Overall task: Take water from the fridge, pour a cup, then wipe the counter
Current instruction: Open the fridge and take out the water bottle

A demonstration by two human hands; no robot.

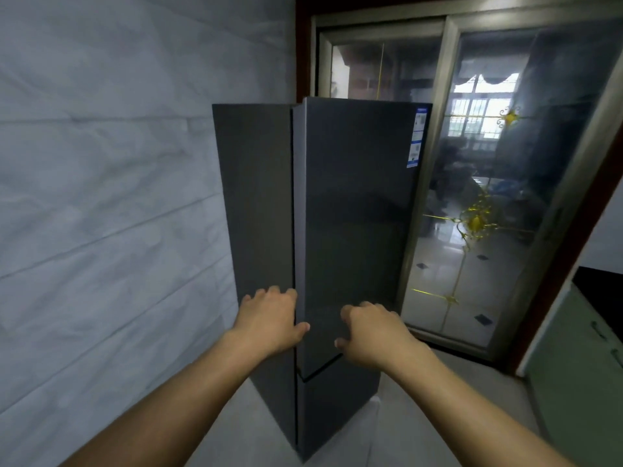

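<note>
Tall dark-grey two-door fridge [354, 214] stands upright

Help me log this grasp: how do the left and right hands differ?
The left hand grips the upper fridge door by its left edge, thumb on its front; the right hand hangs loosely curled before the door, gripping nothing. The left hand sits slightly higher than the right hand. Both are bare and reach forward.

Dim, bluish light. The brightest patch, right of centre, is daylight on the sliding glass door with gold floral trim [488, 183]. The tall dark grey fridge [354, 214] shows a faint sheen. Wide-angle distortion bends the pale grey tiled wall [101, 163] at left; everything is slightly soft.
</note>
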